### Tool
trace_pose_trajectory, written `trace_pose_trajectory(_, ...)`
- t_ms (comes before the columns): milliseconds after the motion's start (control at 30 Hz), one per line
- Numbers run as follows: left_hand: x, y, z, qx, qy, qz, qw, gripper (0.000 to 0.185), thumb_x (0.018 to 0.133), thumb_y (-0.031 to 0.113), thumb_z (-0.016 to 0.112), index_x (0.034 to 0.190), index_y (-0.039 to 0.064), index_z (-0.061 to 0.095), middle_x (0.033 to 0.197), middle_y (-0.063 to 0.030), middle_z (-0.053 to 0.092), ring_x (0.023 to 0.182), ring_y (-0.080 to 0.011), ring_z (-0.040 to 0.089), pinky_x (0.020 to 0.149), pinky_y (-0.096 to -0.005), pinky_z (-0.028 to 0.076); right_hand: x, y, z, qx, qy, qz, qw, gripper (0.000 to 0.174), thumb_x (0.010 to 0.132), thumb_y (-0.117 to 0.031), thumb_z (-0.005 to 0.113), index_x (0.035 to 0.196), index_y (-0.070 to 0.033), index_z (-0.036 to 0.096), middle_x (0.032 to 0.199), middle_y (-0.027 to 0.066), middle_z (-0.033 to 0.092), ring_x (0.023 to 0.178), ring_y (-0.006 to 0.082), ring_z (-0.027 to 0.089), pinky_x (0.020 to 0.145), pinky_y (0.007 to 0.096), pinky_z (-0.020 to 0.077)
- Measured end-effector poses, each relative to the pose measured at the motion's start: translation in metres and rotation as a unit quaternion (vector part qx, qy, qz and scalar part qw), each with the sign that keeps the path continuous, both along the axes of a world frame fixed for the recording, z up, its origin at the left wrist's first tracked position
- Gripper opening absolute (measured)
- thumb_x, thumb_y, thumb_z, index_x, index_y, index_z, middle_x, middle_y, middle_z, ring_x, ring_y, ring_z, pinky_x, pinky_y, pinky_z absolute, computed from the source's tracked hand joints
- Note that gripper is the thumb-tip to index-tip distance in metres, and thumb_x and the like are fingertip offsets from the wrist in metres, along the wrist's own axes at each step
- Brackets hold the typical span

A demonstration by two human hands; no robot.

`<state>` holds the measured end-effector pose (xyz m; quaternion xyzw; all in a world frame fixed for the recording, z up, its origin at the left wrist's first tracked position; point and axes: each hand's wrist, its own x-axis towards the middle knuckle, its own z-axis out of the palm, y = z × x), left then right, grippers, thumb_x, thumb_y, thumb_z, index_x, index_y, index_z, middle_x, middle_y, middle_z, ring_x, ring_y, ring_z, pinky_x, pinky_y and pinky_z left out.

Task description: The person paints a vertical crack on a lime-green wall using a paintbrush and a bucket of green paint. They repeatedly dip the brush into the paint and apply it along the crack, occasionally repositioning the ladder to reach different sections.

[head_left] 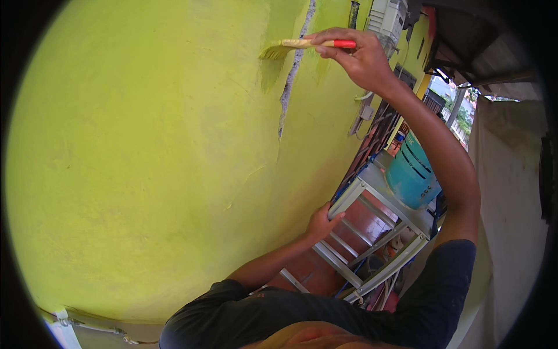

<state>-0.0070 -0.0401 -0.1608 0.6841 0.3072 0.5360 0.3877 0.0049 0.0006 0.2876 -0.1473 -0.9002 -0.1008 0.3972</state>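
Observation:
A flat paintbrush (301, 43) with a wooden, red-tipped handle is held by my right hand (355, 54). Its bristles lie against the yellow-green wall (165, 131), left of a rough grey crack (290, 83) that the handle crosses. Darker, wet-looking paint shows around the bristles and right of the crack. Lower down, my left hand (324, 223) grips the side rail of an aluminium stepladder (348, 198), close to the wall. A turquoise paint bucket (412, 174) stands on the ladder's top platform, beyond my left hand and under my right forearm.
An electricity meter box (386, 22) and a corrugated conduit (353, 15) are fixed at the upper right of the wall. A small grey box (366, 113) hangs below them. Pipes (100, 328) run along the wall's bottom left. A large cloth sheet (508, 174) hangs at the right.

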Motion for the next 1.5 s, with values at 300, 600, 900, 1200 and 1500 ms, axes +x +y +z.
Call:
trace_pose_trajectory(300, 0.002, 0.002, -0.001, 0.016, -0.001, 0.021, 1.0, 0.056, 0.093, 0.044, 0.073, 0.116, -0.005, 0.063, 0.092, -0.0259, 0.071, 0.084, -0.0398, 0.071, 0.074, -0.0455, 0.054, 0.002, 0.039, 0.044, 0.068, 0.2, 0.026, 0.977, 0.016, 0.099, -0.006, 0.067, 0.112, 0.001, 0.074, 0.108, 0.0099, 0.075, 0.091, 0.0139, 0.072, 0.08, 0.027, 0.0604)
trace_pose_trajectory(600, -0.001, 0.0, 0.005, 0.02, -0.009, 0.005, 1.0, 0.053, 0.094, 0.042, 0.072, 0.116, -0.006, 0.063, 0.094, -0.0253, 0.071, 0.087, -0.0386, 0.071, 0.076, -0.0451, 0.054, 0.024, -0.005, -0.083, -0.131, 0.013, 0.008, 0.991, 0.012, 0.094, -0.006, 0.072, 0.105, -0.001, 0.075, 0.11, 0.0122, 0.077, 0.094, 0.019, 0.074, 0.079, 0.0311, 0.0581)
trace_pose_trajectory(900, -0.002, -0.003, 0.008, 0.004, 0.007, -0.002, 1.0, 0.052, 0.095, 0.038, 0.071, 0.119, -0.008, 0.061, 0.099, -0.027, 0.071, 0.092, -0.0364, 0.073, 0.082, -0.044, 0.055, 0.012, 0.031, 0.128, -0.017, 0.193, 0.006, 0.981, 0.015, 0.1, -0.006, 0.067, 0.11, 0.002, 0.073, 0.097, 0.0079, 0.075, 0.085, 0.0125, 0.072, 0.07, 0.0247, 0.0593)
trace_pose_trajectory(1200, 0.002, 0.002, -0.002, 0.013, 0.024, 0.035, 0.999, 0.054, 0.094, 0.042, 0.072, 0.119, -0.005, 0.063, 0.098, -0.0274, 0.071, 0.092, -0.0425, 0.071, 0.081, -0.0463, 0.055, 0.005, 0.033, 0.021, 0.102, 0.153, -0.004, 0.983, 0.016, 0.096, -0.01, 0.072, 0.108, -0.001, 0.075, 0.105, 0.0102, 0.078, 0.093, 0.0177, 0.075, 0.08, 0.0299, 0.0609)
trace_pose_trajectory(1500, 0.0, 0.004, -0.003, -0.001, -0.028, -0.05, 0.998, 0.04, 0.101, 0.034, 0.066, 0.11, -0.005, 0.062, 0.09, -0.0164, 0.071, 0.083, -0.0205, 0.067, 0.076, -0.0366, 0.053, 0.094, -0.12, -0.088, 0.191, 0.104, -0.049, 0.975, 0.016, 0.091, 0.003, 0.072, 0.107, 0.002, 0.073, 0.113, 0.0168, 0.076, 0.091, 0.0232, 0.076, 0.074, 0.0307, 0.0611)
